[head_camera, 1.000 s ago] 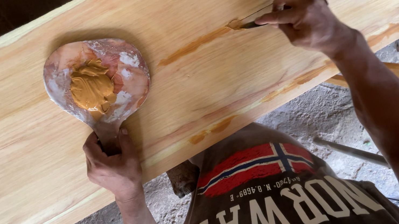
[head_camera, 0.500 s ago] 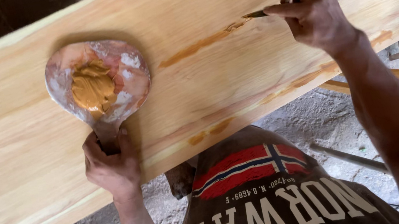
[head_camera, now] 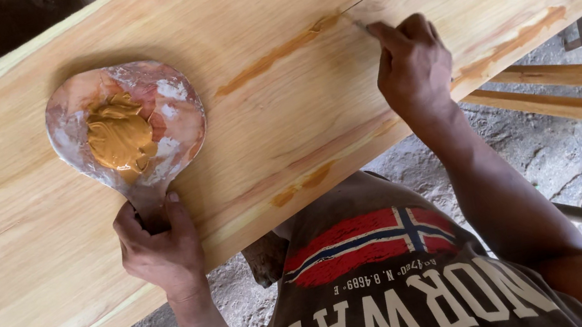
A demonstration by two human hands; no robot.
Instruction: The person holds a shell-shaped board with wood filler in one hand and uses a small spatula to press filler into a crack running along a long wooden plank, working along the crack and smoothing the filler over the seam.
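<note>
Beyond the right hand [head_camera: 411, 64], a thin filler blade [head_camera: 360, 23] is pinched against the plank [head_camera: 28, 258] seam; the putty-loaded paddle [head_camera: 128, 132] is gripped by the closed left hand [head_camera: 161, 250]. Filler could be smeared off the seam if the blade slips.

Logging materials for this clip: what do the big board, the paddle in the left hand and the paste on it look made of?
Board: pale softwood, bare and unvarnished by its matte look, grain lines showing. Paddle: flat round palette with a handle, held by the left hand; material hidden under smeared residue. Paste: thick ochre filler, likely wood putty, matching the streak by the right hand.
</note>
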